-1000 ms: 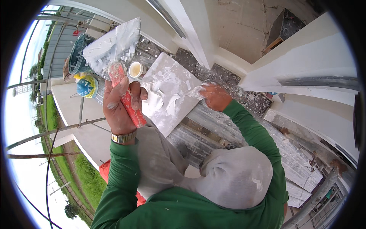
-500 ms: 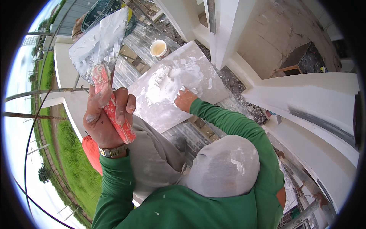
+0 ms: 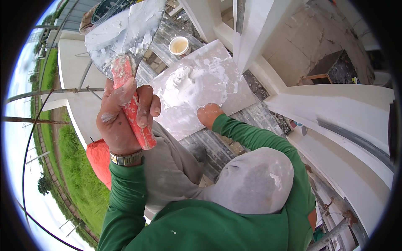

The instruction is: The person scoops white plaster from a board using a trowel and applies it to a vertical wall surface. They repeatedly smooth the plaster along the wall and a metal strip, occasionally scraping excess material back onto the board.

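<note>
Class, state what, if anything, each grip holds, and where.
Left grip: the broad scraper, by its red handle. Right grip: cannot be told; any hold is hidden.

Left hand [image 3: 117,129]: raised, wrapped around the red handle [image 3: 121,69] of a broad scraper [image 3: 125,35]; white smears coat its blade, which points away from the person.
Right hand [image 3: 209,115]: fingers curled, over the board's near part, beside the paste; whether it grips anything is hidden.
Board [image 3: 236,98]: pale, flat on grey planks [image 3: 259,119], white paste [image 3: 182,85] spread over its middle.
Cup [image 3: 179,46]: white, yellowish inside, just beside the board's far edge.
Left wrist: metal-banded watch [image 3: 126,158].
</note>
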Motion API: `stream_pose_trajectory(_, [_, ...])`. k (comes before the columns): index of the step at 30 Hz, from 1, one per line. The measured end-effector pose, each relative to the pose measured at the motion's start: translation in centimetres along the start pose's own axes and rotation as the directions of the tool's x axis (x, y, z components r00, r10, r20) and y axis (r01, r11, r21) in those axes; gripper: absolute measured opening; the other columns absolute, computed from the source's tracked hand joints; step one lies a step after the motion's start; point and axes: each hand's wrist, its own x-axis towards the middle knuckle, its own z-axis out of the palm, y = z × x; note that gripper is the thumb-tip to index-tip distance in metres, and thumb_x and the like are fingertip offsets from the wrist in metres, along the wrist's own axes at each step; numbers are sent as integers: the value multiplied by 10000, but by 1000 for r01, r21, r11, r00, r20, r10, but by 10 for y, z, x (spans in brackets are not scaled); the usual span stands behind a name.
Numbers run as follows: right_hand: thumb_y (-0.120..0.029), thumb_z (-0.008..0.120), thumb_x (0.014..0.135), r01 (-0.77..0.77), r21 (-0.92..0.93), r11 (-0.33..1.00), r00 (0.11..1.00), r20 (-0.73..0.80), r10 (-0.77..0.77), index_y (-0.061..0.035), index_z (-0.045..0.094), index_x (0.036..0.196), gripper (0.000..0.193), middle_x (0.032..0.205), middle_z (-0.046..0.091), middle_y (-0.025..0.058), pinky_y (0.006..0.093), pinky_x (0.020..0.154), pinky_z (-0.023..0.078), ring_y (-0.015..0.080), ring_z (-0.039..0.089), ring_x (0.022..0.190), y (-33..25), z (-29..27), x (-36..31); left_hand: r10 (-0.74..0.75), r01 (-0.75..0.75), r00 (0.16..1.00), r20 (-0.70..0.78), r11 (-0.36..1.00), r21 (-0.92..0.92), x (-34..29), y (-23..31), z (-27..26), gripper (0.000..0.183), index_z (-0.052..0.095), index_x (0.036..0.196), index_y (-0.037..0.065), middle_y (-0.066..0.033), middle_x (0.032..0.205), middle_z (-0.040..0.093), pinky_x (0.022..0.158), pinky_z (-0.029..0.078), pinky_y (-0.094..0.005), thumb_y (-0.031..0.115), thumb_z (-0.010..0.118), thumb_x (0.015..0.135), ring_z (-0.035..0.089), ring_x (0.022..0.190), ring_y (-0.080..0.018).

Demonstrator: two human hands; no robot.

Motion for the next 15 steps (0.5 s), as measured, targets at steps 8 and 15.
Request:
stream_pose_trajectory(8, [-137,606,762,-99,-88,991,944,-322,65,-93,634,802,66,708,661,56,373,559,511,221,670,685,14,-20,50,27,-24,999,25,993,-113,-11,4,-20,463,381,1328,-37,-155,1359,491,526,421,-272,45,441,877,386,465,-100])
stream_pose_trajectory(15, [-134,582,780,-64,-10,998,981,-182,61,-76,706,787,137,790,696,101,404,628,537,263,680,761,-16,17,107,-26,25,1000,-13,996,-82,-16,12,-8,324,434,1168,1,-30,854,551,497,407,-308,85,441,856,380,437,-119])
